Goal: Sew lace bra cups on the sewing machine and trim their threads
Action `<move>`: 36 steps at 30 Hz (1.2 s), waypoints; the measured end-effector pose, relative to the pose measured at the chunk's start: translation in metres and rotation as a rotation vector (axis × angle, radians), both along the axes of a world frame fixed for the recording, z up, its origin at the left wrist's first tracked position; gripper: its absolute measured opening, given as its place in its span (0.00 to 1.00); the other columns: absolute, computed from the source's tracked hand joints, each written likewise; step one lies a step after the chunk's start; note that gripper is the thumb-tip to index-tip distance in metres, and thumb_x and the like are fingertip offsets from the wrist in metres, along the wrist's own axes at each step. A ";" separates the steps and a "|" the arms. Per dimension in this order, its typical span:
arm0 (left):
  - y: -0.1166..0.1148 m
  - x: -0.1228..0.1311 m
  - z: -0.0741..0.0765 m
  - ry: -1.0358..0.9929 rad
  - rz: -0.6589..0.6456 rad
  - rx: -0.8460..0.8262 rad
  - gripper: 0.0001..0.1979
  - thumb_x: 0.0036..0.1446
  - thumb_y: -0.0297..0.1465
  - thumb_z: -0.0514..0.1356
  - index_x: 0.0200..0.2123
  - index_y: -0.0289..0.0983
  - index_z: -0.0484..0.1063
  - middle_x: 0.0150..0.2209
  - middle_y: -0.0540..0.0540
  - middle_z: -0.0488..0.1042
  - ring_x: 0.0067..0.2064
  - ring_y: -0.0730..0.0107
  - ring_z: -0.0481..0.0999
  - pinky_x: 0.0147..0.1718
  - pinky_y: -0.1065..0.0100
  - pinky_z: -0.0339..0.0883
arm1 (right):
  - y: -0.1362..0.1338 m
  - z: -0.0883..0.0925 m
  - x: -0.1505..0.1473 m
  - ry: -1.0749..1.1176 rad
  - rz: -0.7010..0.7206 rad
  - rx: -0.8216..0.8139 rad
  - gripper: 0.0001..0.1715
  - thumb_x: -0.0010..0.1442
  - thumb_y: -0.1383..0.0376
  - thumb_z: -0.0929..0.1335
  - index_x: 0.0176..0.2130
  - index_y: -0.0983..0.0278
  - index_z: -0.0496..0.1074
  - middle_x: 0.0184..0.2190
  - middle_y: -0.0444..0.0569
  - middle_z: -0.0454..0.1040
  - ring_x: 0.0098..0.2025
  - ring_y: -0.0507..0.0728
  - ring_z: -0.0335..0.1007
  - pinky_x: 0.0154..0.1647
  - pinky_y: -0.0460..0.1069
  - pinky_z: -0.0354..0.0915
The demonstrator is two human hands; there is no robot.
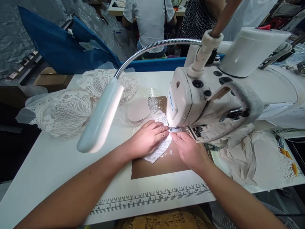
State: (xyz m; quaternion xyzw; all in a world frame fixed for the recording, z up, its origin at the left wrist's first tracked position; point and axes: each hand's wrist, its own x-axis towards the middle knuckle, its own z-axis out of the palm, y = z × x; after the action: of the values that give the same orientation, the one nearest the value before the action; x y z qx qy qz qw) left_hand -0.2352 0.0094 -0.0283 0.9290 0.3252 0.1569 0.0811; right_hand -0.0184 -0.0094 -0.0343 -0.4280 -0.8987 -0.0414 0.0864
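A white lace piece (160,152) lies under the needle area of a white sewing machine (179,98). My left hand (149,138) rests flat on it, fingers stretched toward the presser foot (175,129). Just right of the foot, my right hand (188,148) has thumb and forefinger pressed together at the lace's edge. Its other fingers are curled beneath and partly hidden. Behind my left hand lies a pale cup-shaped piece (138,109) with a lace border. Brown tape (147,170) covers the tabletop under the work.
White lace pieces (64,111) are heaped at left, and pale cut pieces (259,156) at right. A lamp (101,116) on a bendable neck hangs over the table's left side. A printed ruler (152,199) runs along the front edge. A seated person (150,24) is beyond the table.
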 end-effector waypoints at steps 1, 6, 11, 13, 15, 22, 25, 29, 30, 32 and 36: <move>0.001 0.000 0.000 -0.010 0.012 -0.006 0.17 0.64 0.27 0.51 0.54 0.34 0.71 0.54 0.39 0.73 0.55 0.53 0.68 0.53 0.49 0.63 | 0.001 -0.001 -0.001 -0.006 0.005 0.009 0.24 0.60 0.76 0.61 0.52 0.66 0.74 0.41 0.52 0.78 0.40 0.57 0.69 0.39 0.49 0.64; 0.004 -0.003 -0.003 -0.039 0.079 -0.010 0.17 0.65 0.28 0.51 0.53 0.35 0.72 0.53 0.40 0.73 0.53 0.54 0.68 0.53 0.51 0.63 | 0.001 -0.005 -0.002 0.024 -0.002 0.029 0.26 0.59 0.77 0.61 0.54 0.66 0.72 0.39 0.52 0.78 0.37 0.56 0.70 0.35 0.48 0.62; -0.001 -0.005 -0.005 0.011 0.133 -0.007 0.19 0.66 0.30 0.50 0.57 0.36 0.68 0.58 0.38 0.69 0.57 0.51 0.66 0.56 0.48 0.59 | -0.001 -0.001 0.011 0.082 -0.044 0.094 0.23 0.59 0.73 0.63 0.51 0.61 0.75 0.33 0.50 0.78 0.32 0.56 0.69 0.31 0.49 0.58; -0.003 -0.006 -0.007 0.020 0.157 0.000 0.20 0.66 0.31 0.50 0.58 0.35 0.67 0.58 0.37 0.68 0.58 0.51 0.65 0.57 0.48 0.58 | -0.002 0.007 0.021 0.058 -0.077 0.124 0.19 0.60 0.71 0.63 0.47 0.62 0.77 0.29 0.49 0.77 0.30 0.56 0.68 0.30 0.49 0.58; -0.005 -0.006 -0.009 0.022 0.183 0.016 0.20 0.66 0.32 0.49 0.59 0.35 0.66 0.59 0.36 0.67 0.58 0.51 0.64 0.58 0.48 0.57 | -0.007 0.017 0.031 -0.003 -0.113 0.105 0.16 0.60 0.69 0.64 0.44 0.63 0.78 0.27 0.49 0.76 0.29 0.56 0.68 0.28 0.49 0.58; -0.020 0.000 0.000 0.146 0.336 0.028 0.19 0.65 0.33 0.50 0.56 0.34 0.67 0.58 0.36 0.67 0.58 0.45 0.63 0.53 0.49 0.60 | -0.026 0.013 0.062 -0.308 -0.110 -0.014 0.26 0.56 0.79 0.61 0.51 0.66 0.73 0.44 0.56 0.76 0.40 0.60 0.72 0.35 0.51 0.67; -0.043 0.008 0.019 0.237 0.402 -0.074 0.17 0.62 0.34 0.54 0.51 0.33 0.70 0.53 0.35 0.70 0.51 0.47 0.68 0.43 0.51 0.66 | -0.023 0.001 0.069 -0.274 -0.036 0.031 0.27 0.55 0.80 0.61 0.52 0.67 0.72 0.44 0.57 0.76 0.41 0.61 0.72 0.38 0.52 0.69; -0.077 0.017 0.043 0.251 0.321 -0.208 0.15 0.59 0.38 0.57 0.44 0.34 0.73 0.46 0.37 0.73 0.44 0.52 0.70 0.36 0.57 0.66 | -0.016 -0.010 0.073 -0.117 -0.001 0.099 0.23 0.59 0.76 0.60 0.50 0.66 0.73 0.42 0.57 0.77 0.40 0.61 0.73 0.40 0.54 0.70; -0.083 0.017 0.046 0.238 0.294 -0.226 0.15 0.59 0.38 0.57 0.43 0.35 0.73 0.46 0.38 0.73 0.44 0.53 0.70 0.37 0.57 0.66 | -0.016 -0.011 0.073 -0.075 -0.002 0.107 0.21 0.61 0.74 0.59 0.49 0.66 0.73 0.41 0.57 0.77 0.40 0.61 0.73 0.40 0.54 0.70; -0.088 0.017 0.050 0.210 0.259 -0.223 0.13 0.59 0.36 0.58 0.43 0.36 0.73 0.45 0.40 0.74 0.44 0.54 0.71 0.39 0.57 0.65 | -0.016 -0.013 0.072 0.005 0.000 0.109 0.19 0.64 0.72 0.58 0.47 0.65 0.74 0.39 0.57 0.78 0.40 0.61 0.74 0.41 0.54 0.70; -0.085 0.014 0.046 0.201 0.261 -0.174 0.10 0.58 0.34 0.59 0.42 0.37 0.73 0.44 0.41 0.75 0.44 0.55 0.71 0.43 0.56 0.63 | -0.023 -0.005 0.065 0.137 -0.034 0.055 0.19 0.66 0.69 0.57 0.49 0.65 0.72 0.40 0.55 0.80 0.37 0.59 0.77 0.36 0.51 0.70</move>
State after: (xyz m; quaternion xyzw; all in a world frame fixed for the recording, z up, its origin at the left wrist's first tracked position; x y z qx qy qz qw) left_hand -0.2213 -0.0754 0.0175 0.8793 0.4619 0.0439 0.1070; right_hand 0.0464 -0.0328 -0.0391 -0.4427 -0.8817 -0.0381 0.1589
